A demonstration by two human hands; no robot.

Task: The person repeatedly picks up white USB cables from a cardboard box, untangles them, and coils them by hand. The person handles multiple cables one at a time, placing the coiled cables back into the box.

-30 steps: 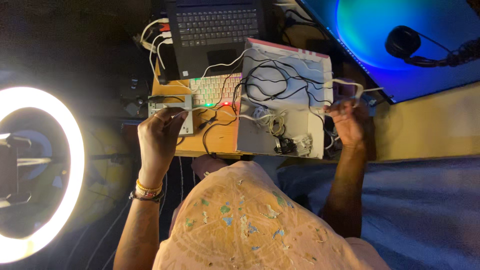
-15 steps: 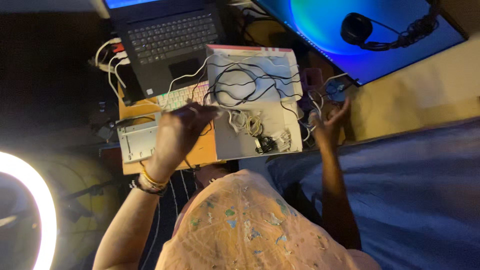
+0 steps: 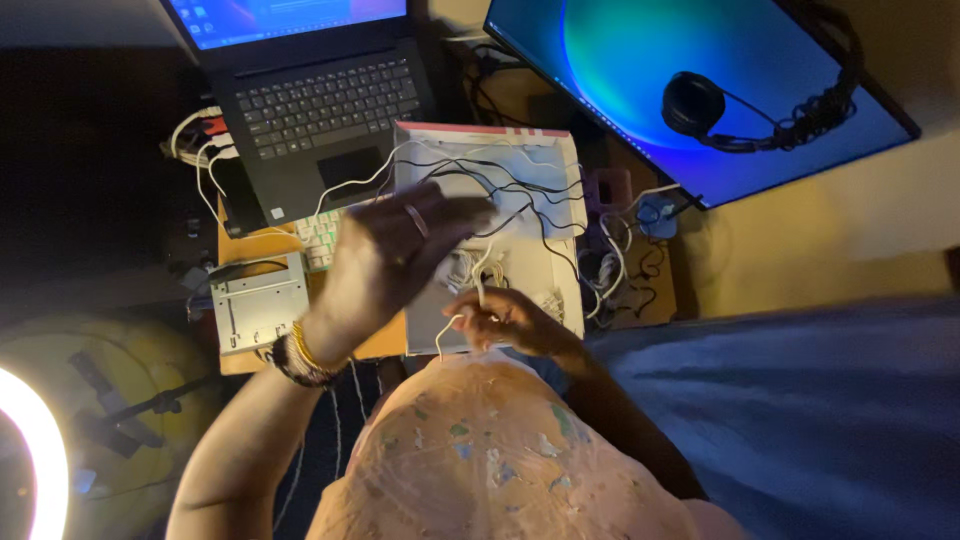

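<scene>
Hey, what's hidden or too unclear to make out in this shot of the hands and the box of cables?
Head view only:
- Left hand: motion-blurred; whether it holds anything cannot be told.
- Box: its middle is covered by both hands.
- White cable at the right hand: its ends are lost among the fingers and the tangle.
- Ring light: cut off by the left edge.
- Small parts in the box: too small and dim.

Left hand (image 3: 400, 255): raised and blurred, fingers extended loosely forward, back turned up; a ring is worn on one finger.
Left wrist: bangles and a dark band are worn.
Right hand (image 3: 510, 320): held low near the body, fingers curled together in a pinch.
</scene>
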